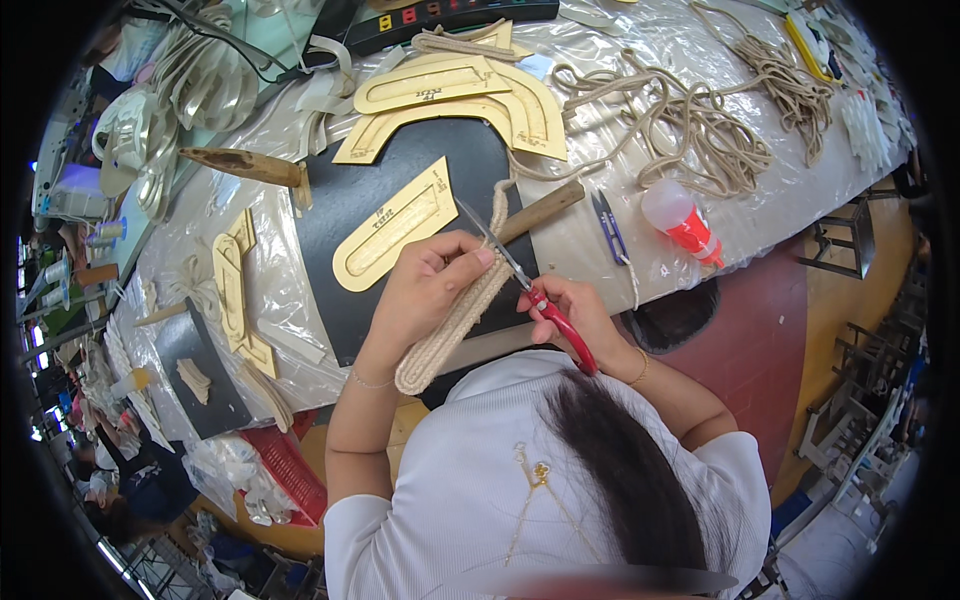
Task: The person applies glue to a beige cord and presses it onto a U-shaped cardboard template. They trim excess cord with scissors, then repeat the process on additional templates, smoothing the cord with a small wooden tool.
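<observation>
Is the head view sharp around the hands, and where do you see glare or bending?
Head view: sharp around the left hand, the braided beige rope strip and the red-handled scissors in the right hand; glare on the clear plastic table cover; table edge bends near the black rim; a blurred band crosses the bottom.

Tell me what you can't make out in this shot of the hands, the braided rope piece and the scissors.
- Head view: the left hand covers the middle of the braided rope piece.
- Where the scissors blades meet the rope is too small to tell.
- The right hand hides most of the red handles.
- Marks on the yellow template are too small to read.
</observation>
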{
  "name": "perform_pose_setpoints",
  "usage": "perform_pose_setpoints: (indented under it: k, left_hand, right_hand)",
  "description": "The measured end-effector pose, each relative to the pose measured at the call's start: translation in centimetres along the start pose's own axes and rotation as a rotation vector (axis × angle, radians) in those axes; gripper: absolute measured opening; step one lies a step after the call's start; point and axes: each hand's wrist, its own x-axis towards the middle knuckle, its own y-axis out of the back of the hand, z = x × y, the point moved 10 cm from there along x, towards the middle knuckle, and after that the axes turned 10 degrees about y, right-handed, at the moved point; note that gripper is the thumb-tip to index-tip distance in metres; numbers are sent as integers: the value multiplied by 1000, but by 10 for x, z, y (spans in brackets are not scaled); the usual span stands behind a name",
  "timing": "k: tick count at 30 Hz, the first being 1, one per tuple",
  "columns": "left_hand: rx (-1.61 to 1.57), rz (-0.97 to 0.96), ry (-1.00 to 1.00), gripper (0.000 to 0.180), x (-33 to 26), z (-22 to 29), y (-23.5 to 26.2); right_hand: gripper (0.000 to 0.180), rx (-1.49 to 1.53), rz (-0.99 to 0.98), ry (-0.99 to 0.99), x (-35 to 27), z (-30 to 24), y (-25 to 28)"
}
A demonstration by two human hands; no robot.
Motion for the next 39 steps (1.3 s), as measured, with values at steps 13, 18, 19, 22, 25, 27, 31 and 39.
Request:
perform_pose_setpoints:
  k: [13,18,19,22,25,27,31,39]
  left_hand:
    - [-325,322,-157,19,-9,-25,102]
    - [-301,370,-207,31,-9,-33,95]
    - [-277,374,-202,30,-8,-33,92]
    - [-241,375,-197,28,-5,-31,86]
    - [-248,353,-225,32,-6,-28,77]
    - [-247,328,-239,36,-6,-24,69]
    - [-216,242,-253,46,-7,-16,42]
    - [-192,169,-274,49,-18,3,8]
  right_hand:
    - [47,-1191,87,425,0,-58,39]
    - [49,-1135,122,455,4,-55,28]
    - [49,-1132,141,504,2,-65,27]
    - [55,-1260,225,497,-12,-91,48]
    - [82,-1390,515,308,-37,-117,131]
    - [87,-1577,629,118,-45,-116,172]
    - [73,-1439,507,-46,-33,-92,188]
    - [113,7,453,872,-5,-182,109]
